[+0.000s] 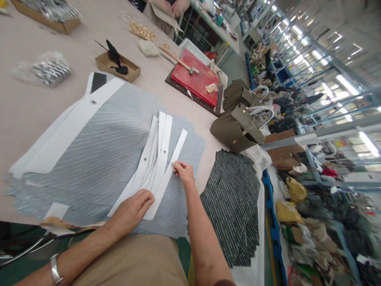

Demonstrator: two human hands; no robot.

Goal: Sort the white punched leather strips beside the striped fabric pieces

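Under both hands lies a white strip (166, 178), slanting across a stack of grey-blue striped sheets (98, 147). My left hand (133, 208) is closed, its fingertips pinching the strip near its lower end. Along the strip's right edge, my right hand (183, 172) is pinched around a small metal snap, mostly hidden by the fingers. Just left of it lie several overlapping white strips (151, 153), some with a round metal snap fitted. A larger piece with a wide white band (74, 123) and one metal snap lies further left.
A red board (195, 77) bears a hammer (186, 65) and small gold parts. Olive handbags (238, 125) stand to its right, above dark striped sheets (233, 206). A shallow cardboard box (132, 71) and a bag of metal parts (52, 70) lie beyond the stack. Another person's hands (180, 7) show at the top.
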